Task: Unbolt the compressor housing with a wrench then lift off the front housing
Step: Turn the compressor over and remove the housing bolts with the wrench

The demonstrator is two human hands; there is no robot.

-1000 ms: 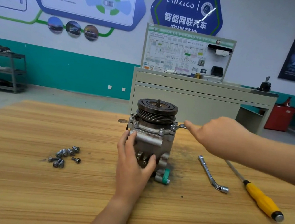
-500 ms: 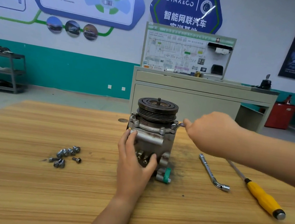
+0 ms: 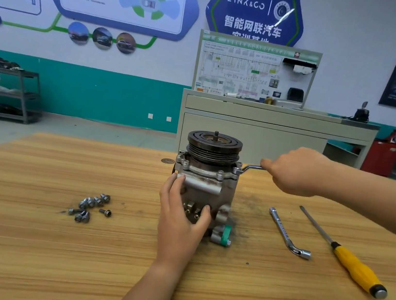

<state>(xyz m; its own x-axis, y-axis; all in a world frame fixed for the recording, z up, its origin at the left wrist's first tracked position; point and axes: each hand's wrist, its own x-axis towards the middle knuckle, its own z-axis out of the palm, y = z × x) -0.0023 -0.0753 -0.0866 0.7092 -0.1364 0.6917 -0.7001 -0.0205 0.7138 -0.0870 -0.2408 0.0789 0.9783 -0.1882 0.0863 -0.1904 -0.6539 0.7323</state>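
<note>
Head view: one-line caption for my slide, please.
Left hand steadies the upright compressor while the right hand holds a wrench at its top right corner.

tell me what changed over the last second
The right hand, gripping the wrench on a flange bolt of the compressor, shifted rightward away from it, baring more handle. The left hand stayed holding the compressor body. The loose bolts, spare wrench and screwdriver stayed put.
</note>
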